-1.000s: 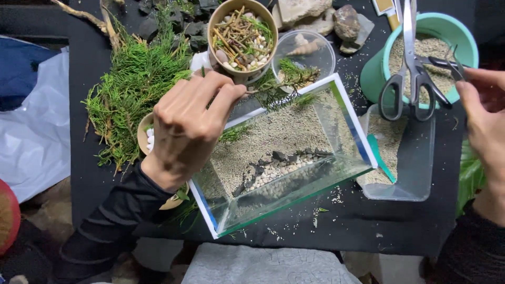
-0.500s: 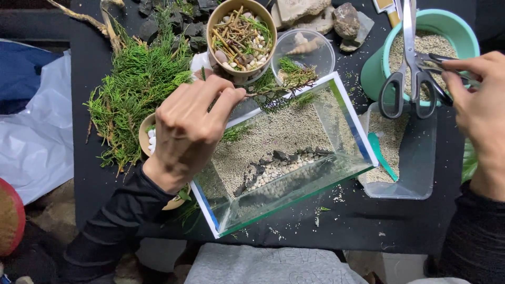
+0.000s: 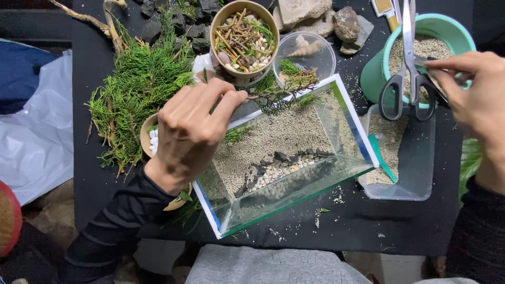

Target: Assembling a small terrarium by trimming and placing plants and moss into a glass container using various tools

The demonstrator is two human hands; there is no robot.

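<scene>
Pinched between thumb and fingers of the left hand (image 3: 192, 131), a green sprig (image 3: 279, 94) hangs over the back corner of the sand-filled glass tank (image 3: 294, 158). Fingertips of the right hand (image 3: 473, 100) close on the scissors (image 3: 407, 79) resting across the teal pot (image 3: 379, 73).

Glass tank (image 3: 344, 113): clear, blue and green edges, beige sand inside, strip of dark stones with white pebbles. Scissors (image 3: 407, 79): black handles, silver blades. Bucket (image 3: 381, 68): teal. Cup (image 3: 244, 39): tan, holding brown twigs and pale pebbles. Foliage pile (image 3: 139, 89): bright green. Table (image 3: 368, 231): black. Sleeve (image 3: 121, 215): black, faint stripes. Plastic sheet (image 3: 31, 142): white. Rocks (image 3: 315, 13): grey-brown.
</scene>
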